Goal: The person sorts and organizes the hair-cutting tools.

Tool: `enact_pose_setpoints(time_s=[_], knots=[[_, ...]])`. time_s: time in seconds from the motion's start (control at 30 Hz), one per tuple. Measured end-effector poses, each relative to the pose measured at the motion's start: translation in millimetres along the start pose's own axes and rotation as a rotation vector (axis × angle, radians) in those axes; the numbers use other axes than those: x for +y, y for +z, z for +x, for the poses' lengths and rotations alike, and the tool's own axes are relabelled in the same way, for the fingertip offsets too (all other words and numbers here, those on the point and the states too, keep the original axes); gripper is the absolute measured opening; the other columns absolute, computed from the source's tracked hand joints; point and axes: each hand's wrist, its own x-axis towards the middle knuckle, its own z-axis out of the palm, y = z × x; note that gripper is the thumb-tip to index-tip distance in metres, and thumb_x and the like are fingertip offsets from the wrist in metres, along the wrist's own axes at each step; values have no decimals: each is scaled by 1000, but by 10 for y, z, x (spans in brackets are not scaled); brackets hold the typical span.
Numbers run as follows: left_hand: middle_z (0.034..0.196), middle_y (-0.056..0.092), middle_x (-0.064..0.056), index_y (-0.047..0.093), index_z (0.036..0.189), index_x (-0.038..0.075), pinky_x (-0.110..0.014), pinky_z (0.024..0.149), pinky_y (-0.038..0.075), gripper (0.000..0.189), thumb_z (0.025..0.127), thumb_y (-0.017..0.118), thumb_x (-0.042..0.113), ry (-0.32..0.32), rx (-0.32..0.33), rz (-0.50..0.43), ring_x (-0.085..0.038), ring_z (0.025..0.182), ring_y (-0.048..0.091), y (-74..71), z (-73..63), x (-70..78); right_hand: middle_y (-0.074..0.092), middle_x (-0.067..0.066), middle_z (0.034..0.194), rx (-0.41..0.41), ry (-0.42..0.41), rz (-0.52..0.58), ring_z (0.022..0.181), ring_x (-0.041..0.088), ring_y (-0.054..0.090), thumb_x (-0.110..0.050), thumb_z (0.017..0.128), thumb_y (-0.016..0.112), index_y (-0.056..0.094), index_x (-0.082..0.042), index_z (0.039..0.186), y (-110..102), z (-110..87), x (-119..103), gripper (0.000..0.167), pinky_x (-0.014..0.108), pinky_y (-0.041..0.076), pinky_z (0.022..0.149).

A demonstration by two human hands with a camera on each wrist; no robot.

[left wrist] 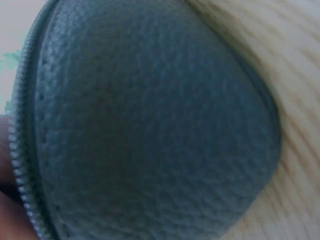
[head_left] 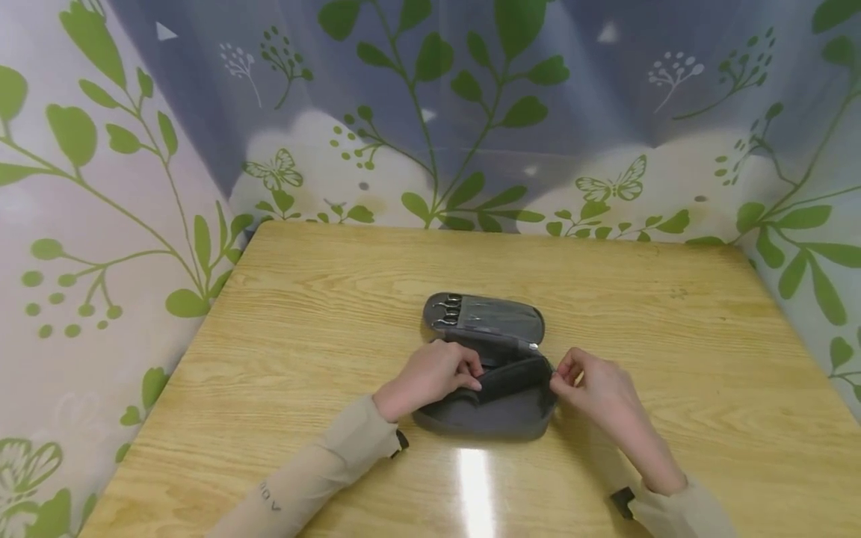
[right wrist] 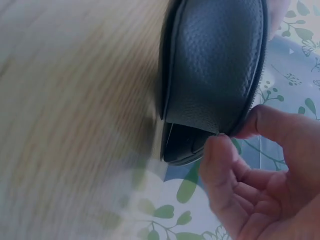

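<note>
Two beige sleeves, the left sleeve (head_left: 309, 471) and the right sleeve (head_left: 689, 512), run out of the picture at the bottom, where the near edge of the wooden table (head_left: 303, 314) is cut off too. Dark letters on the left sleeve are only partly legible. Between the sleeves, a bright reflection (head_left: 474, 489) washes out the grain.

Beyond it, midway between the table's left and right edges and well short of the far edge, a dark grey zip case (head_left: 484, 424) sits open. The left hand (head_left: 437, 370) reaches over its left rim and pinches the edge of a dark inner panel (head_left: 516, 379); what lies beneath is too shadowed to make out. The right hand (head_left: 595, 388) pinches the rim at the case's right end, its other fingers bent; its fingertips hide exactly what they grip. The left wrist view is mostly pebbled outer wall and zip teeth, with only slivers of fingers at its border.

The lid (head_left: 511, 327) is folded back toward the far edge. Silver scissor handles (head_left: 452, 302) protrude from its pocket (head_left: 487, 311), which obscures their blades; their number is unclear.

Behind the far corners rises a backdrop (head_left: 471, 112) of green leaves and butterflies on blue-grey and white.
</note>
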Motion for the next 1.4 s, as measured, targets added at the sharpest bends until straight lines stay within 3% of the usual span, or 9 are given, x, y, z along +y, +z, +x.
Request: enact_pose_setpoints(time_s=[0.37,0.77,0.87,0.93,1.07,1.17,1.23,1.3,1.4], knots=[[74,73,8,76,79,17,-29,69,55,12,83,83,24,0,21,70,-6,73,69,17,41,15,62,-5,66,77,-62,-67,58,10,55,-9,82,76,58,-15,76,-27,23,23,19,30,40,55],[62,65,14,70,69,21,-23,51,44,24,74,89,36,-33,62,162,-3,59,59,-4,82,36,64,-7,69,1,-79,-69,57,7,52,-14,86,74,61,-16,79,-58,47,45,15,27,38,51],[63,66,13,72,72,20,-22,52,44,21,80,85,34,-37,59,147,-1,57,58,-55,79,52,68,-4,77,-58,-68,-14,55,8,56,-22,95,71,67,-12,90,-100,91,89,12,26,43,50],[65,68,10,74,78,18,-21,53,46,17,87,81,31,-36,75,96,1,56,58,-122,79,39,71,3,86,-90,-42,48,58,11,61,-27,99,67,70,-8,104,-136,145,130,20,26,48,51],[73,72,3,76,92,12,-22,54,51,18,98,70,28,-67,189,-66,-6,58,65,-340,91,-79,69,21,112,-146,11,221,74,21,71,-27,104,60,59,1,136,-197,289,217,42,30,59,59],[87,75,-3,75,104,10,-28,61,55,22,101,66,30,-153,317,-123,-15,71,70,-514,116,-243,63,30,125,-192,36,344,87,31,73,-27,106,57,44,5,149,-214,401,267,54,34,62,67],[97,75,-7,72,114,8,-33,67,56,29,101,65,33,-229,347,-113,-20,81,72,-597,131,-369,59,33,131,-228,55,424,94,36,73,-27,107,54,36,6,153,-205,473,291,60,37,62,72],[109,74,-11,66,126,6,-37,74,57,41,101,63,38,-309,293,-115,-22,87,72,-643,140,-482,57,34,134,-254,74,482,100,38,72,-29,108,51,31,8,154,-177,541,305,63,38,62,77],[122,69,-18,53,142,0,-41,82,57,59,102,61,43,-378,113,-210,-25,90,72,-652,145,-612,53,37,137,-297,111,593,102,33,72,-27,110,48,25,11,155,-97,642,323,63,37,61,82]])
